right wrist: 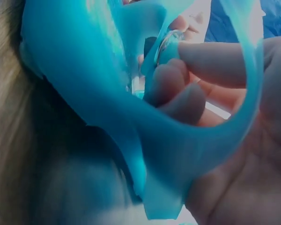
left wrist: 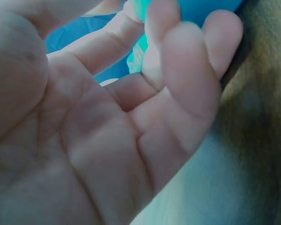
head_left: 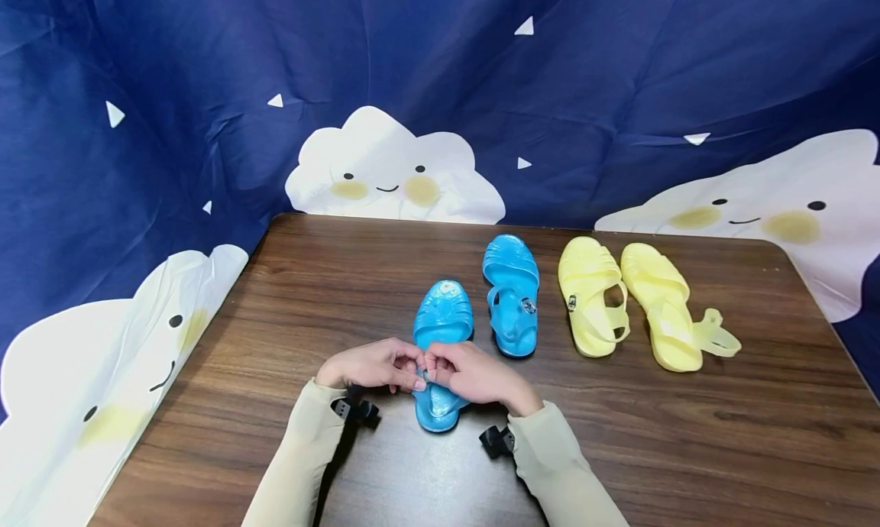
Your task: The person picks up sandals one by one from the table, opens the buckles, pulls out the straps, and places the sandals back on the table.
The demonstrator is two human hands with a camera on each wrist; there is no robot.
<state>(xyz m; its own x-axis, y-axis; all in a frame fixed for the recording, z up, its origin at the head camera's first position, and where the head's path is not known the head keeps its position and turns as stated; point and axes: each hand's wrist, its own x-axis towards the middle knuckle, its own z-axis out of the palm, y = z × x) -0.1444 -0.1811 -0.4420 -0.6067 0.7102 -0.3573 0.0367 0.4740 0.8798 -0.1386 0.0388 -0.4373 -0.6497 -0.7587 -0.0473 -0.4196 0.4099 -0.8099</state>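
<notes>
Both hands meet over a blue jelly sandal (head_left: pixel 443 313) that lies on the table, toe away from me. At the strap near its ankle opening, my left hand (head_left: pixel 381 365) pinches the sandal with thumb and forefinger; its fingers (left wrist: pixel 189 65) are curled against the blue plastic. My right hand (head_left: pixel 481 370) pinches the strap end beside a shiny metal buckle (right wrist: pixel 170 44). In the right wrist view, the heel strap (right wrist: pixel 201 143) loops around the right fingers. Whether the strap passes through the buckle is hidden by the fingertips.
Right of the hands stands the other blue sandal (head_left: pixel 510 271), its strap across it. Farther right are a yellow sandal (head_left: pixel 584 263) with a looped strap and another yellow sandal (head_left: pixel 653 275) with its strap (head_left: pixel 716 334) splayed sideways. A cloud-print blue cloth (head_left: pixel 550 92) hangs behind the wooden table (head_left: pixel 687 451).
</notes>
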